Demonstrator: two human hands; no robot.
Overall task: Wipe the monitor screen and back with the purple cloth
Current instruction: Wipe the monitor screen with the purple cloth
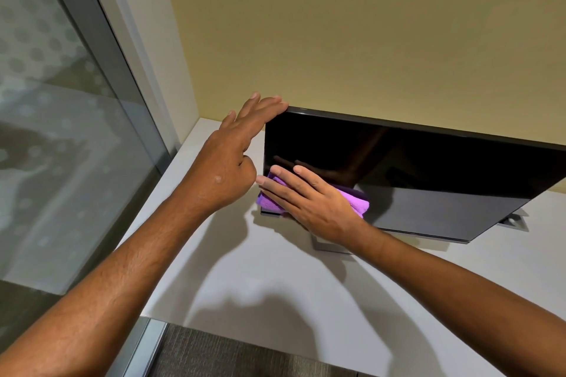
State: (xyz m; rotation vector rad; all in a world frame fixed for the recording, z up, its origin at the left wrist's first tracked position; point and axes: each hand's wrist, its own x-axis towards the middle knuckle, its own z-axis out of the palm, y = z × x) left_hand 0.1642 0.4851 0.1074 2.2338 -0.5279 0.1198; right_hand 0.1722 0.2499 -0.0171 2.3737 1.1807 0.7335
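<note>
White tabletop [275, 285], smooth and plain. Its back edge runs along a yellow wall [367, 40]. Its left edge runs beside a glass panel [61, 131] in a metal frame. The near edge ends over grey carpet [229, 355]. One thing stands on it: a black monitor [428, 177], screen dark, lower edge just above the surface. The monitor sits on a silver stand. One stand foot [329, 246] shows on the tabletop below the screen's left part, and a second stand piece [513, 221] pokes out behind the lower right edge. The screen hides the rest of the stand. Soft grey shadows lie across the surface in front of the monitor and under its lower left corner.
</note>
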